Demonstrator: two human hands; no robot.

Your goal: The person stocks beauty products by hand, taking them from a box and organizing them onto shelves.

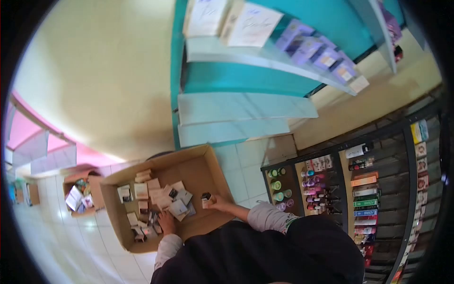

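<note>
A large cardboard carton stands open on the floor in front of me, with many small boxes lying loose in it, mostly cream and white. My right hand is closed around a small box with a dark top and a pale lower part, above the carton's right side. Down among the loose boxes, my left hand rests with its fingers apart, touching the pile beside a dark box. The fine print on the boxes is too small to read.
Ahead is a turquoise shelf unit with pale shelves; cream boxes and purple boxes stand on its upper shelf. On my right, a black-framed rack holds cosmetics. A smaller carton with packages sits on the tiled floor at left.
</note>
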